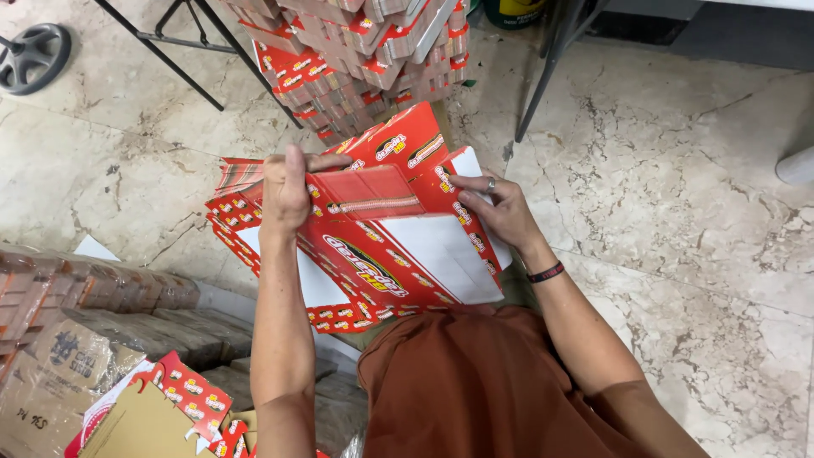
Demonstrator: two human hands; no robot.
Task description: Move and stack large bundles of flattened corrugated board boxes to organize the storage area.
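Observation:
A red printed cardboard carton [386, 246], partly folded, rests over my lap with its white inner side showing on the right. My left hand [287, 191] grips the carton's upper left edge, thumb up against a folded flap. My right hand [500, 208], with a ring and a dark wristband, presses its fingers on the carton's right panel. More flat red cartons [233, 208] lie under it to the left.
A tall stack of folded red cartons [365, 59] stands ahead on the marble floor [678, 187]. Wrapped brown bundles [102, 293] and another flat red carton [182, 390] lie at the lower left. Black metal legs [547, 68] and a wheel [34, 55] stand near the top.

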